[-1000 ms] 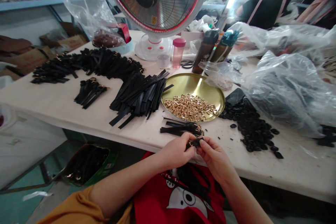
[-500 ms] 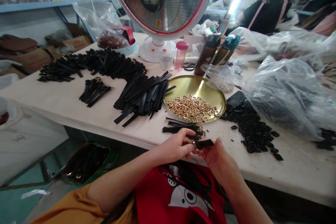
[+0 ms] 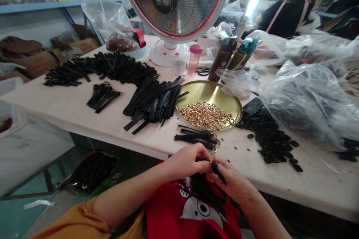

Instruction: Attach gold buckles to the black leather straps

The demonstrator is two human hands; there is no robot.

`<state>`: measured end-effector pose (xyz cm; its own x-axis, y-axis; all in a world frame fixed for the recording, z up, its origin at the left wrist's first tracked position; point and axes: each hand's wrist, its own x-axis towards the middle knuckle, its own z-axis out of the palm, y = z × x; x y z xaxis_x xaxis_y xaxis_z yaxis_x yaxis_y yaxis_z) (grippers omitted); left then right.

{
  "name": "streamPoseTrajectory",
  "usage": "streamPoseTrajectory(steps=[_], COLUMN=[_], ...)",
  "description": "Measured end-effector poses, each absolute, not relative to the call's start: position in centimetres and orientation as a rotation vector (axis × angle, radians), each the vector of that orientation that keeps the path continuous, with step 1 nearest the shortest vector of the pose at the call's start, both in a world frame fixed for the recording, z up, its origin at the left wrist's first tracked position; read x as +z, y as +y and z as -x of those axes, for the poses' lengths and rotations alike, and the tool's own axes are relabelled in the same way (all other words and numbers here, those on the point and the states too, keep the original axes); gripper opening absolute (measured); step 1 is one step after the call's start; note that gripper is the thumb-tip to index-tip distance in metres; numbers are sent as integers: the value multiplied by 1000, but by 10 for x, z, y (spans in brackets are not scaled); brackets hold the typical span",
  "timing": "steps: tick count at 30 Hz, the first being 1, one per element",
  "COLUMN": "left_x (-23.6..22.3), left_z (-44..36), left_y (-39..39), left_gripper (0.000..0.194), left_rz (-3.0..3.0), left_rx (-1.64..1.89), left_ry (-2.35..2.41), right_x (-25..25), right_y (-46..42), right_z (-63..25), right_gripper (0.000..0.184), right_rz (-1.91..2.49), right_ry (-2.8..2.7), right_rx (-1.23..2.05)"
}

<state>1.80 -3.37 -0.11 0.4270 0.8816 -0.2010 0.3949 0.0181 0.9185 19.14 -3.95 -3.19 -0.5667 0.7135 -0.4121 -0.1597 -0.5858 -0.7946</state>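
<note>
My left hand and my right hand meet at the table's front edge, above my red apron. Both are closed on one black strap with a small gold buckle on it. The left fingers pinch it by the buckle, and the strap's other end bends down across the right fingers. Just beyond lies a small bunch of black straps with gold buckles. Behind that bunch, a gold tray holds a heap of loose gold buckles.
Left of the tray lie a pile of flat black straps and a long row of buckled straps. Small black loops are heaped on the right beside plastic bags. A fan and bottles stand behind. A person is at the back.
Both hands have drawn slightly down toward me. The strap's free end, which pointed right, now bends downward over the right fingers.
</note>
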Motion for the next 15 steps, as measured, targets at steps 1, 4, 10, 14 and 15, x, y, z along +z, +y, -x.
streamPoseTrajectory(steps=[1,4,10,14,15], left_x=[-1,1,5,1,0], left_z=[-18,-16,-11,-16,-18], left_y=[-34,-33,-36,-36,-36], left_gripper=[21,19,17,31,34], left_rz=[-1579,-1587,-1500,-1331,-1320], left_rx=[546,497,475,536,549], left_ry=[1143,1131,1175,1086,1084], right_x=[-33,-35,-33,-33,-33], right_y=[-41,-43,-30,-26,-26], right_z=[-191,-191,-198,-194,-192], right_gripper=[31,28,24,27,29], right_rz=[1027,1077,1160,1405,1421], right_ry=[-991,-964,-938,-1227,-1228], right_rx=[2171,2100,1789,1377,1333])
